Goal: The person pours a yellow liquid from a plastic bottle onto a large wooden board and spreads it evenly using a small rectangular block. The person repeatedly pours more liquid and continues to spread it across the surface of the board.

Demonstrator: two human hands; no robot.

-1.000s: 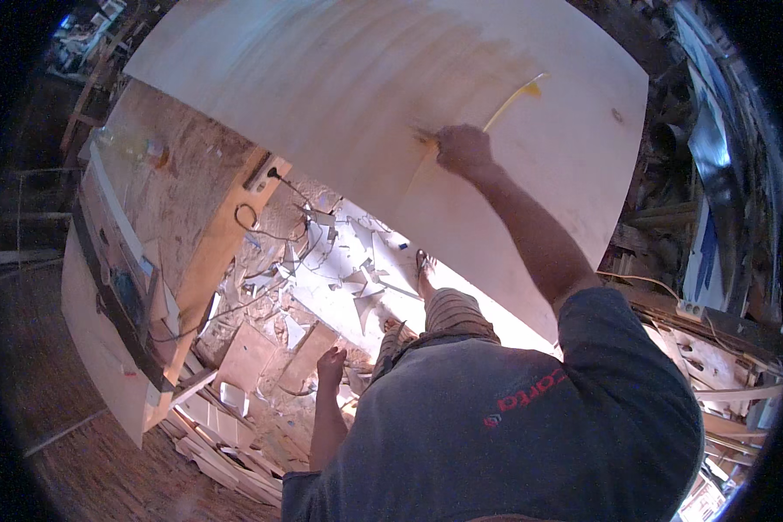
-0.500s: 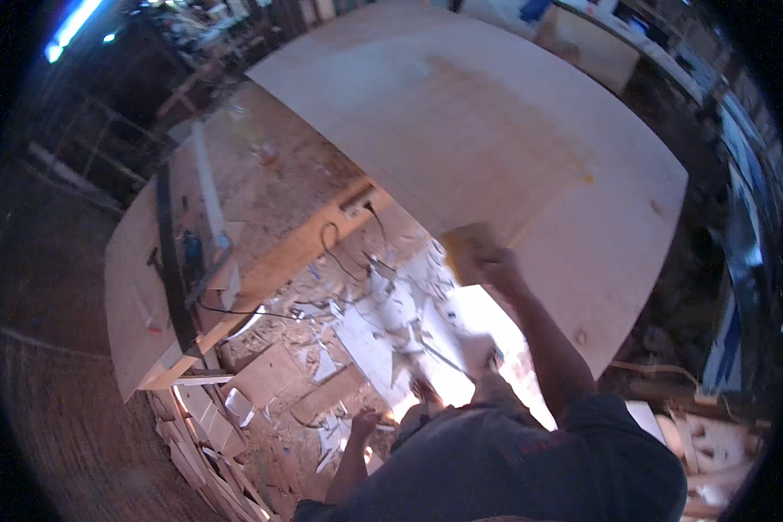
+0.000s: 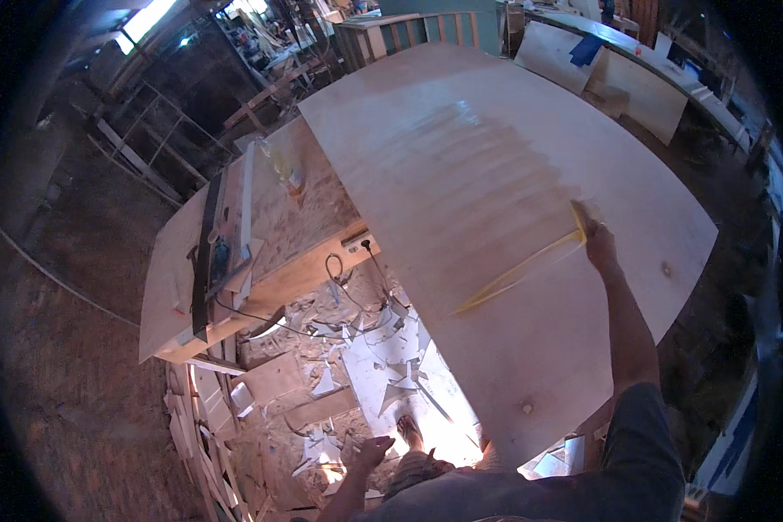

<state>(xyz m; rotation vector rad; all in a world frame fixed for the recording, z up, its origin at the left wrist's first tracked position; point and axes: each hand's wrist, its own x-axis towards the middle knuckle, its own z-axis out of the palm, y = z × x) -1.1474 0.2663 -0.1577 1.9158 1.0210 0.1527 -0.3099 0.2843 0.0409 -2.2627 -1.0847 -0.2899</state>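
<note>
My right hand is closed around a thin yellow spreader, seen nearly edge-on against a large pale wood sheet. From the spreader a streak of yellow glue runs back toward the sheet's left edge. Beyond it, much of the surface has a darker, wiped-looking film, with a wet shine near the far end. My left hand hangs low beside my leg, over the littered floor; its fingers are curled and nothing shows in them.
To the left, a wooden workbench carries a bottle, a hammer and a dark strip. A power socket with a plugged cable sits on its edge. Offcuts and white scraps cover the floor by my feet.
My right hand has moved the spreader from the sheet's left edge across to the right and farther away. A long yellow glue streak now shows behind it. The view has shifted.
</note>
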